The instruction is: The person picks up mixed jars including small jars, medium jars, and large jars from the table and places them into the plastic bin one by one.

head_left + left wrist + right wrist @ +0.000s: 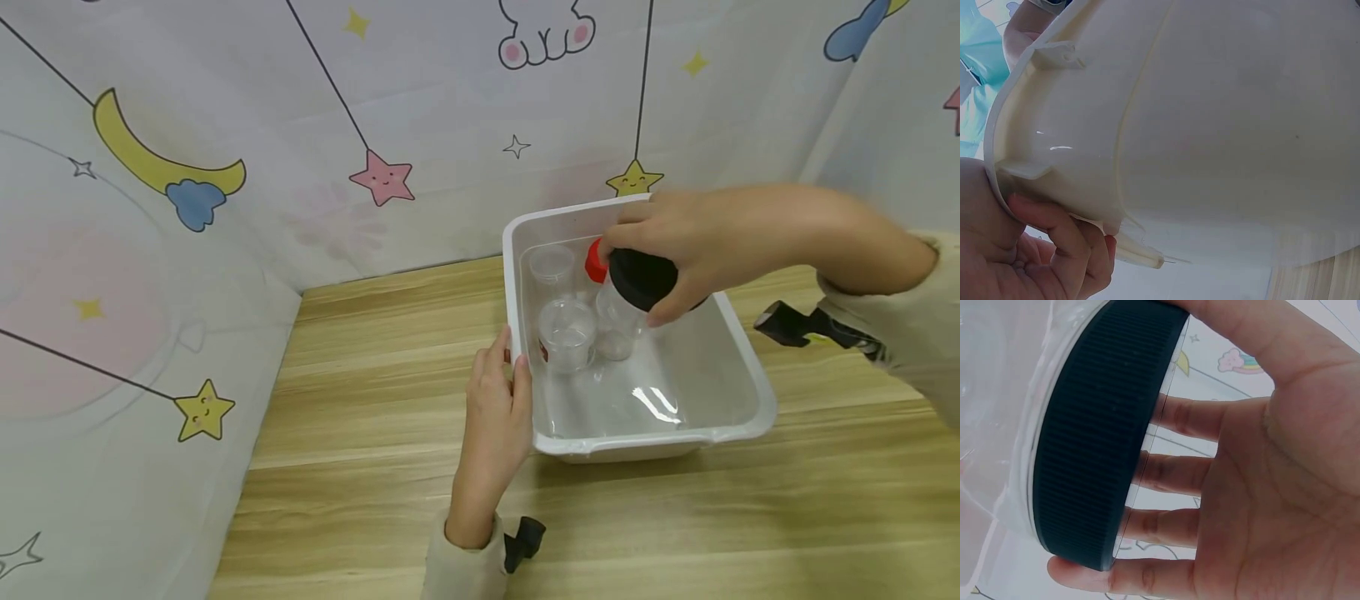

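Note:
My right hand (686, 237) reaches over the far right part of a white plastic basin (652, 440). Its fingers and thumb grip the ribbed black lid (1100, 425) of a clear jar (617, 310) from above. The jar's transparent body hangs below the lid, inside the basin's outline. My left hand (501, 408) holds the basin's left rim, fingers curled under the edge in the left wrist view. In the basin, left of the held jar, stand a clear round container (567, 333) and another clear container (552, 265) behind it. A red lid (596, 262) shows partly behind the right fingers.
The basin stands on a wood-grain table (375, 400), close to a white cloth backdrop (442, 125) printed with stars and moons. A second cloth side (112, 275) bounds the table on the left. Small black mounts (525, 542) sit at both sleeves.

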Tool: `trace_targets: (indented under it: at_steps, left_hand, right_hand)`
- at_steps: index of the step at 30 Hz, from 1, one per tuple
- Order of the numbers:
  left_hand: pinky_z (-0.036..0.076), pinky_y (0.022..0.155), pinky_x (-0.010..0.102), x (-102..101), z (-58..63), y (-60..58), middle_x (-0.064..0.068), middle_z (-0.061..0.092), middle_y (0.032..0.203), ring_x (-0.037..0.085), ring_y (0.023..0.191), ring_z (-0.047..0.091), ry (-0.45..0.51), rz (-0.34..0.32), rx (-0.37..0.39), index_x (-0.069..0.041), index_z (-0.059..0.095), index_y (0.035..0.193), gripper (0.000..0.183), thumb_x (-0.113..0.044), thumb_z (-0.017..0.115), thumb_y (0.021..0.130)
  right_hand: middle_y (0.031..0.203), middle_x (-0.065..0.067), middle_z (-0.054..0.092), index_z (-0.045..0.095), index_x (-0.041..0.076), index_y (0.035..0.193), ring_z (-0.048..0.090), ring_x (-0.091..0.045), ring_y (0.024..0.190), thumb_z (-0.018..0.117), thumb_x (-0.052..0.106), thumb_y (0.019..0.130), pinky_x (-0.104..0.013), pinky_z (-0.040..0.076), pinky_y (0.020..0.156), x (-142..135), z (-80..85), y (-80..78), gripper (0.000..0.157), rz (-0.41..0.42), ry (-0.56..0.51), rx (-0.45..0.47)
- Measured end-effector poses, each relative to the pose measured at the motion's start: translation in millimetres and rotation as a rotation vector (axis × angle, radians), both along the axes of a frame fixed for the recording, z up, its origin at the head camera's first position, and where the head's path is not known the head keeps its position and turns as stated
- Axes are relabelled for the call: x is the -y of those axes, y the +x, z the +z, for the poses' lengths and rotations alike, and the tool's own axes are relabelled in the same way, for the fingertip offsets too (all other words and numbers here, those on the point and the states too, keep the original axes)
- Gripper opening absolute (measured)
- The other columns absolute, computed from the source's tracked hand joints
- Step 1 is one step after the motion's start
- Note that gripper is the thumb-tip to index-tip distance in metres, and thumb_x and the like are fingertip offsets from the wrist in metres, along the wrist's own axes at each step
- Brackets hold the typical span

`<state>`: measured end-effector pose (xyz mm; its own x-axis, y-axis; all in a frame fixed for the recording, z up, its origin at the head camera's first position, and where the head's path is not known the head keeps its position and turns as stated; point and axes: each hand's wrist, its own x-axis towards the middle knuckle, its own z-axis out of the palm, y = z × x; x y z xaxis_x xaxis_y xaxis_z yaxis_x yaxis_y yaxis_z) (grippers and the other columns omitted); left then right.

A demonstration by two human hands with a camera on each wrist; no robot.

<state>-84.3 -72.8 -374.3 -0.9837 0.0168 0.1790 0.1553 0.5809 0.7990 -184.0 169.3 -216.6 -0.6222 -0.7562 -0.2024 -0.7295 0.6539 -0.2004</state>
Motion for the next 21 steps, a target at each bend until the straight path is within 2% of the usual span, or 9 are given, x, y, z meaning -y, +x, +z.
trace_targets:
  at_steps: [4,10,15,18,21]
  left_hand:
    - [0.05,0.066,0.027,0.2,-0.2,-0.2,0.014,0.054,0.113,0.018,0.08,0.048,-0.001,-0.001,-0.008,0.005,0.038,0.149,0.049,-0.019,0.045,0.107]
    - [0.051,0.067,0.028,0.1,-0.3,-0.8,0.014,0.054,0.113,0.018,0.082,0.049,-0.001,-0.001,-0.009,0.005,0.038,0.149,0.049,-0.019,0.045,0.107]
    - [0.051,0.067,0.028,0.1,-0.4,-0.7,0.014,0.054,0.113,0.018,0.081,0.049,0.0,-0.004,-0.008,0.005,0.038,0.15,0.049,-0.019,0.045,0.107]
    - [0.051,0.066,0.028,0.3,-0.4,-0.7,0.014,0.054,0.113,0.017,0.079,0.049,0.001,-0.004,-0.008,0.005,0.038,0.15,0.049,-0.019,0.045,0.107]
    - [0.051,0.065,0.027,0.5,-0.5,-0.8,0.014,0.054,0.113,0.017,0.076,0.049,0.0,-0.005,-0.007,0.005,0.038,0.15,0.049,-0.019,0.044,0.107]
  right_hand:
    - [0.119,0.003,0.053,0.057,0.021,0.12,0.049,-0.021,0.102,0.085,0.035,0.074,-0.035,0.047,0.078,4.9,-4.0,3.6,0.056,0.023,-0.031,0.012]
    - [0.122,0.003,0.051,0.056,0.023,0.128,0.048,-0.025,0.11,0.086,0.039,0.072,-0.042,0.049,0.081,13.0,-11.4,8.7,0.065,0.038,-0.007,0.002]
    - [0.118,0.003,0.054,0.055,0.023,0.126,0.05,-0.021,0.101,0.087,0.041,0.071,-0.039,0.048,0.08,18.8,-16.5,12.0,0.065,0.106,0.006,-0.027]
    - [0.116,0.002,0.054,0.056,0.022,0.123,0.05,-0.021,0.098,0.087,0.039,0.071,-0.038,0.047,0.076,21.9,-19.5,14.2,0.063,0.12,0.014,-0.031]
    - [0.115,0.002,0.054,0.057,0.02,0.121,0.05,-0.022,0.099,0.088,0.038,0.071,-0.039,0.047,0.078,24.6,-22.2,15.9,0.062,0.133,0.006,-0.029]
